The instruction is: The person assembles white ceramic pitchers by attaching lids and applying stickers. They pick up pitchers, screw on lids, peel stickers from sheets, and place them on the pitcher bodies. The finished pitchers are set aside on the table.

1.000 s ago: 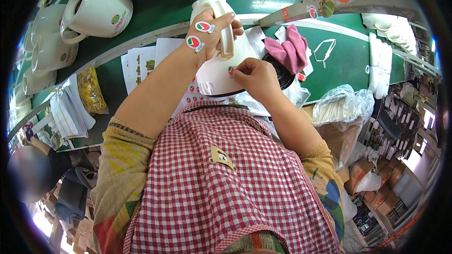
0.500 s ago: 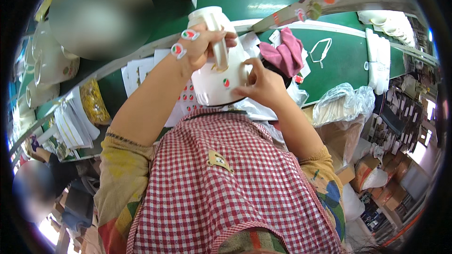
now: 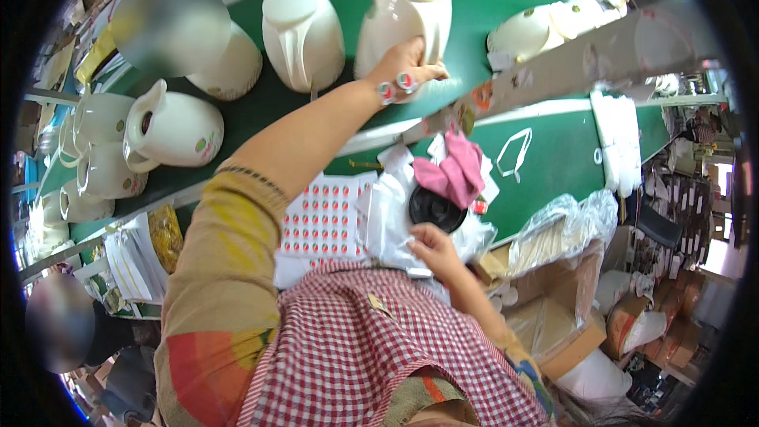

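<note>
The head view shows a glossy, bulbous cream lidded jug [image 3: 386, 28] at 12 o'clock from the left hand [image 3: 402, 69], the nearer one, its long axis roughly upright. The left fingers bend at its lower handle; gripping or released, I cannot tell. Towards 6 o'clock, the right hand [image 3: 435, 251] curls its fingers, contents unclear, near crinkled clear plastic [image 3: 386, 225], a round black disc [image 3: 427, 207] and soft pink cloth [image 3: 455, 170].

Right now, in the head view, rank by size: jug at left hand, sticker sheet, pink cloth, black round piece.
1. Jug
2. Sticker sheet
3. Pink cloth
4. Black round piece, partly covered by the cloth, full size unsure
</note>
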`<action>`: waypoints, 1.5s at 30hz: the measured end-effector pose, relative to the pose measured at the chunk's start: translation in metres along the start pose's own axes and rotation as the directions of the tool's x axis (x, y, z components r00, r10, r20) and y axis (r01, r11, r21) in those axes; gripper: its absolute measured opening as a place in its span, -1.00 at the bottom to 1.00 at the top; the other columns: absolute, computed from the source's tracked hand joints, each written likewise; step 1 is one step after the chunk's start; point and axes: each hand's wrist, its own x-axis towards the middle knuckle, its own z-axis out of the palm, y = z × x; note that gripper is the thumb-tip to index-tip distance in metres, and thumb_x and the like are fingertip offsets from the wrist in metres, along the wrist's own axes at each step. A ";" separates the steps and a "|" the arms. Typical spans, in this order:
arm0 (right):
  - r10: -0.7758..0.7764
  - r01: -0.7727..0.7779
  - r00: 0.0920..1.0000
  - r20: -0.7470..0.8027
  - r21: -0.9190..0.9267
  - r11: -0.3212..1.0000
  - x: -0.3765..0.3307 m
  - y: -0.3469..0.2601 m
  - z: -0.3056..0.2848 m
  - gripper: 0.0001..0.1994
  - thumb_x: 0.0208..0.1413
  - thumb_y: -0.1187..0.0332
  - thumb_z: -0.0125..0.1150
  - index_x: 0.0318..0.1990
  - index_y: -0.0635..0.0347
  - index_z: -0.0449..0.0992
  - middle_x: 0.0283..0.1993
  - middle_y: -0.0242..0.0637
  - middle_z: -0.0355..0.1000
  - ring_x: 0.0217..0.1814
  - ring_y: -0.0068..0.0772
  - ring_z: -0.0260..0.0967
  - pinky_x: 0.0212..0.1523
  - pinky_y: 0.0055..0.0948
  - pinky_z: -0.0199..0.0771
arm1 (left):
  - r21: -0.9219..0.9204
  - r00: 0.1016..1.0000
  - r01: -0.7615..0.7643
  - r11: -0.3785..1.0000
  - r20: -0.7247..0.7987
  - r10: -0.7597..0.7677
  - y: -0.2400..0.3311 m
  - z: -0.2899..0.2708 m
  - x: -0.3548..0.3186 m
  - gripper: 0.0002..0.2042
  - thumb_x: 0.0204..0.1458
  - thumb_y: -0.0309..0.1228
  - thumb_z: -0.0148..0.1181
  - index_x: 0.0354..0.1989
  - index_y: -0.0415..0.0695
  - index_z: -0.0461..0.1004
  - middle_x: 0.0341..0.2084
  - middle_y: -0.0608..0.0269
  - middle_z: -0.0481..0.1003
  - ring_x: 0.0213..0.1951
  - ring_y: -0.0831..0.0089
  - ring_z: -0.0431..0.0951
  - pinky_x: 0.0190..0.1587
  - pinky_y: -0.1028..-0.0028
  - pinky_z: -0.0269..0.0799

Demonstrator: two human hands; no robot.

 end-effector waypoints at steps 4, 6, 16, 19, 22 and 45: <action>0.030 -0.027 0.997 -0.065 0.045 0.999 -0.012 0.021 0.001 -0.75 0.12 0.44 0.26 -0.06 0.23 0.42 -0.50 -0.62 0.24 -0.51 -0.79 0.10 -0.53 -0.67 0.10 | 0.122 0.999 -0.050 0.991 -0.005 0.051 -0.038 0.041 0.092 -0.68 -0.13 -0.34 0.37 -0.22 -0.21 0.48 -0.37 0.02 0.58 -0.28 0.29 0.58 -0.18 0.34 0.44; 0.069 -0.066 0.995 -0.075 0.044 0.997 -0.015 0.023 0.000 -0.74 0.13 0.41 0.26 -0.05 0.23 0.42 -0.50 -0.61 0.27 -0.51 -0.78 0.12 -0.52 -0.67 0.12 | 0.185 0.996 -0.075 0.980 -0.029 0.082 -0.058 0.046 0.115 -0.68 -0.11 -0.35 0.36 -0.20 -0.23 0.48 -0.37 0.09 0.58 -0.31 0.34 0.56 -0.19 0.38 0.44; -0.463 0.397 0.881 -0.095 -0.383 0.834 0.026 -0.043 0.006 -0.86 0.03 0.44 0.29 -0.28 0.29 0.56 -0.46 -0.31 0.40 -0.48 -0.55 0.29 -0.44 -0.56 0.29 | 0.377 0.993 -0.052 0.925 -0.079 0.088 -0.051 0.006 0.029 -0.55 -0.10 -0.40 0.29 0.01 -0.15 0.36 -0.07 0.01 0.51 -0.01 0.13 0.52 0.02 0.28 0.42; -0.578 0.491 0.808 -0.111 -0.414 0.766 0.044 -0.105 0.023 -0.86 -0.01 0.50 0.29 -0.26 0.28 0.56 -0.45 -0.30 0.41 -0.46 -0.51 0.33 -0.43 -0.54 0.32 | 0.352 0.995 0.095 0.931 -0.026 -0.092 -0.035 -0.019 -0.045 -0.70 -0.04 -0.38 0.22 -0.09 -0.11 0.45 -0.17 0.16 0.56 -0.17 0.21 0.57 -0.11 0.34 0.46; -0.713 0.620 0.698 -0.067 -0.440 0.649 0.062 -0.149 0.045 -0.84 -0.01 0.50 0.28 -0.23 0.27 0.54 -0.39 -0.29 0.43 -0.46 -0.46 0.35 -0.43 -0.51 0.36 | 0.441 0.989 0.126 0.889 0.010 -0.145 -0.004 -0.025 -0.100 -0.72 -0.02 -0.39 0.19 -0.11 -0.16 0.46 -0.22 0.16 0.58 -0.16 0.30 0.58 -0.08 0.37 0.46; -0.625 0.571 0.781 -0.022 -0.383 0.726 0.065 -0.129 0.062 -0.93 0.01 0.56 0.25 -0.39 0.25 0.46 -0.41 -0.30 0.42 -0.39 -0.42 0.39 -0.39 -0.46 0.38 | 0.222 0.896 0.169 0.960 -0.441 -0.056 -0.070 -0.133 -0.096 -0.69 0.10 -0.37 0.21 -0.07 -0.31 0.38 -0.37 0.21 0.54 -0.35 0.51 0.52 -0.18 0.53 0.43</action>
